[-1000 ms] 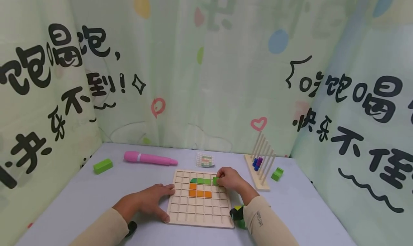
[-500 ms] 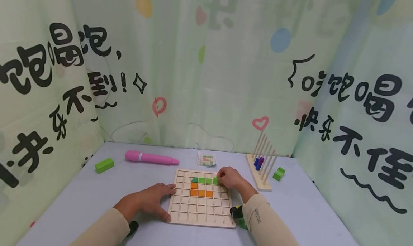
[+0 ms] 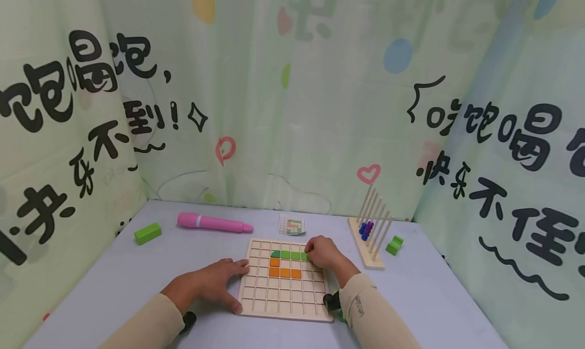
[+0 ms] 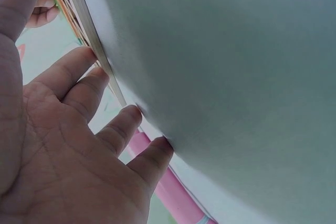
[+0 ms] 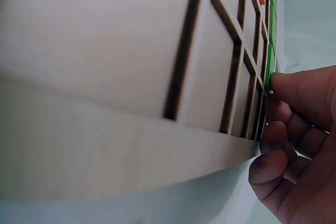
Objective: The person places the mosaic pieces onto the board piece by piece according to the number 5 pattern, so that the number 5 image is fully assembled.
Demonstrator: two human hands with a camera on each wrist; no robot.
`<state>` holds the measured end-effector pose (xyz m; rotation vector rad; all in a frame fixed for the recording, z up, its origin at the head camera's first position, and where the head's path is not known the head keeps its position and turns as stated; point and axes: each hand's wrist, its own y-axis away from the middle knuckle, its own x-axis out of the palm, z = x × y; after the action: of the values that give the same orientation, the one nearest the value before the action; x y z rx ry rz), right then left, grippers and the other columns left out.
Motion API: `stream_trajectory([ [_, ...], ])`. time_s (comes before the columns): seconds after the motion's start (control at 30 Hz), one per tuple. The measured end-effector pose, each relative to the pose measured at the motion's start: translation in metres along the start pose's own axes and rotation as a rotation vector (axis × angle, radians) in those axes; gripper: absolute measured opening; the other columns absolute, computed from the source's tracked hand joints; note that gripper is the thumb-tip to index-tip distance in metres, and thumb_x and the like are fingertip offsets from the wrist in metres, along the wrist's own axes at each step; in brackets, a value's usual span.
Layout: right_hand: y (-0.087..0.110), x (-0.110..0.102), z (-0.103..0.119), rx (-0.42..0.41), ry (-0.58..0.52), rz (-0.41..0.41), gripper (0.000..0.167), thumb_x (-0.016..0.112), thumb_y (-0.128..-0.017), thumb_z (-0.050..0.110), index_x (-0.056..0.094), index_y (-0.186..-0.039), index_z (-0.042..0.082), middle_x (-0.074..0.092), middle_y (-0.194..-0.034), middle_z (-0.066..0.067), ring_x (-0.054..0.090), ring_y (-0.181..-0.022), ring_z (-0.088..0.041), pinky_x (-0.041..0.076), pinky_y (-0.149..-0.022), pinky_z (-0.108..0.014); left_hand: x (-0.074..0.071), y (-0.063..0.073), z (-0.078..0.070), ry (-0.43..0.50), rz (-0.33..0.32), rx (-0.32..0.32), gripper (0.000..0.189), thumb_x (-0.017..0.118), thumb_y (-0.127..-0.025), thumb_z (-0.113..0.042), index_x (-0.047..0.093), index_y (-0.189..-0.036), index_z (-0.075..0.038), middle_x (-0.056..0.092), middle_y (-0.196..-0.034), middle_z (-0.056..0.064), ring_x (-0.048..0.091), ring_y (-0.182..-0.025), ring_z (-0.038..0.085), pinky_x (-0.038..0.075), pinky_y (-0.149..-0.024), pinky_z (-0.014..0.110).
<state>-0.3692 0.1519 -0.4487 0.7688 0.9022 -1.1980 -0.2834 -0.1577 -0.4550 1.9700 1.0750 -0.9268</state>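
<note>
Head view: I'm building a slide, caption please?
Left hand touching a gridded board, right hand on its rightmost green tile.

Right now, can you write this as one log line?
left hand: touching left edge of grid board | right hand: touching rightmost green tile | orange tiles: on board

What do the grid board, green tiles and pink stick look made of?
Grid board: probably matte wood, judging by its pale beige face and dark, scorched-looking edges around the cells. Green tiles: painted wood or plastic; their flat, even color leaves it open. Pink stick: likely smooth plastic, given its uniform color.
</note>
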Motion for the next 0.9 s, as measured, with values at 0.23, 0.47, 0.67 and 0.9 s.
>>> stream_trajectory([
  [0.23,0.012,-0.008,-0.009,-0.038,-0.026,0.003,0.006,0.069,-0.096,0.008,0.073,-0.100,0.007,0.067,-0.089,-0.002,0.056,-0.080,-0.017,0.051,-0.074,-0.035,0.000,0.000,-0.003,-0.009,0.004,0.004,0.098,0.096,-0.069,-0.045,0.052,-0.154,-0.020,0.039,-0.166,-0.007,0.028,-0.156,0.036,0.028,-0.124,0.057],
  [0.47,0.028,-0.013,-0.026,-0.033,-0.110,0.007,0.006,0.072,-0.096,0.013,0.073,-0.100,0.008,0.066,-0.088,0.000,0.056,-0.079,-0.015,0.049,-0.070,-0.031,0.001,0.001,-0.003,-0.016,-0.001,0.007,0.098,0.096,-0.069,-0.044,0.052,-0.154,-0.019,0.040,-0.166,-0.005,0.029,-0.155,0.037,0.030,-0.123,0.058],
  [0.67,0.051,-0.020,-0.045,-0.060,-0.127,0.027,0.004,0.073,-0.094,0.013,0.073,-0.096,0.010,0.066,-0.084,0.002,0.055,-0.075,-0.014,0.047,-0.069,-0.030,0.001,0.000,-0.003,-0.010,0.003,0.003,0.099,0.096,-0.069,-0.044,0.052,-0.154,-0.018,0.040,-0.166,-0.004,0.029,-0.155,0.036,0.030,-0.123,0.059],
  [0.9,0.079,-0.030,-0.062,-0.070,-0.113,0.067,0.007,0.074,-0.094,0.015,0.073,-0.098,0.010,0.066,-0.085,0.004,0.056,-0.075,-0.012,0.049,-0.066,-0.027,-0.001,0.001,-0.005,0.008,0.008,0.001,0.099,0.097,-0.069,-0.042,0.052,-0.154,-0.018,0.040,-0.166,-0.002,0.027,-0.155,0.040,0.028,-0.122,0.062],
])
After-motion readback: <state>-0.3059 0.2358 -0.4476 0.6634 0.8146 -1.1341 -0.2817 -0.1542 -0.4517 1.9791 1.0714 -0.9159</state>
